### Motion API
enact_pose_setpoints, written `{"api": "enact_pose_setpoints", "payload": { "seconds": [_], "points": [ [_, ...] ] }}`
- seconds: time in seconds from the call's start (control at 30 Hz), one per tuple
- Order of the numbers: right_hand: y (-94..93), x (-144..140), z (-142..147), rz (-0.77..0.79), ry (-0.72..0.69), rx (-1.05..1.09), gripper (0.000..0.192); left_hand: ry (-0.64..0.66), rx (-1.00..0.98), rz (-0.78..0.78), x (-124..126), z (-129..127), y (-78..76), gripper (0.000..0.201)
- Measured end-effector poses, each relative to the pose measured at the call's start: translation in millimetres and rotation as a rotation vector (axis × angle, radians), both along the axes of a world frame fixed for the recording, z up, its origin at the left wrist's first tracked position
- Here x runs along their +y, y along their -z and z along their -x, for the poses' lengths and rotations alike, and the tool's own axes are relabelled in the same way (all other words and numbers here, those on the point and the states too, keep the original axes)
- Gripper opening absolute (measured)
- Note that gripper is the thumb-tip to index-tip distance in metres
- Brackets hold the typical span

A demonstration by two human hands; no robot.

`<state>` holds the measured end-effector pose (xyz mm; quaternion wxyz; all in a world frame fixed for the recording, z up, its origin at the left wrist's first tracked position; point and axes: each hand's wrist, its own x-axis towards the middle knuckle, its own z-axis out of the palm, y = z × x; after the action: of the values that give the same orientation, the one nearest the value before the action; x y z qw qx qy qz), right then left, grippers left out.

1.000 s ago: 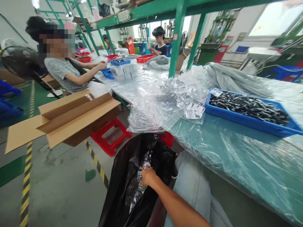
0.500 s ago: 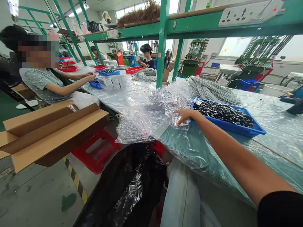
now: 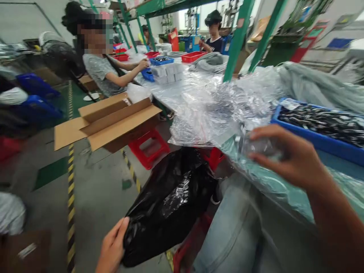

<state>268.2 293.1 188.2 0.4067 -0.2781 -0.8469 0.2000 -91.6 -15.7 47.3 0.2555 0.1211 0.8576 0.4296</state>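
Observation:
My left hand pinches the edge of a large black plastic bag beside my legs. Clear plastic pieces lie inside the open bag. Over the table's near edge, my right hand holds a small clear plastic package between thumb and fingers; motion blur hides what is in it. Just beyond that hand is a heap of clear plastic bags. To its right stands a blue tray full of small black and silver parts.
An open cardboard box stands left of the table, near a red stool. A co-worker sits farther along the table by stacked white boxes. A green post rises behind the plastic heap. Grey cable coils lie at the back.
My right hand has lifted off the plastic heap with the small clear package and come nearer. My left hand has come into view, holding the black bag's edge. The view has swung left.

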Motion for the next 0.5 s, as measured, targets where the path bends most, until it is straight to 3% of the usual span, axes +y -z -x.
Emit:
{"api": "enact_pose_setpoints", "payload": {
  "seconds": [0.03,0.1,0.2,0.27,0.33,0.4,0.43,0.5],
  "points": [
    [14.3,-25.5,21.6,0.028,-0.096,0.047,0.031,-0.039,-0.116,-0.081,4.1,-6.0,-0.3,0.053],
    [60.1,-70.9,73.9,0.186,-0.209,0.042,0.031,-0.175,-0.277,-0.209,12.1,-15.6,-2.4,0.048],
    [156.1,-122.8,154.0,0.421,-0.303,-0.079,0.044,-0.526,-0.364,-0.331,18.9,-21.3,-3.5,0.029],
    [215.6,-141.4,189.8,0.496,-0.310,-0.221,0.061,-0.679,-0.390,-0.387,19.9,-19.6,2.2,0.027],
    [253.4,-145.3,205.2,0.492,-0.381,-0.288,0.069,-0.702,-0.405,-0.421,19.6,-15.0,14.6,0.028],
    [261.2,-137.0,203.0,0.446,-0.448,-0.270,0.064,-0.675,-0.393,-0.405,18.9,-9.2,30.5,0.030],
    [253.9,-129.2,196.6,0.421,-0.472,-0.253,0.057,-0.645,-0.372,-0.389,18.3,-6.5,38.1,0.032],
    [221.1,-105.7,175.1,0.371,-0.489,-0.206,0.040,-0.555,-0.303,-0.384,16.8,-2.3,49.7,0.035]
  ]
}}
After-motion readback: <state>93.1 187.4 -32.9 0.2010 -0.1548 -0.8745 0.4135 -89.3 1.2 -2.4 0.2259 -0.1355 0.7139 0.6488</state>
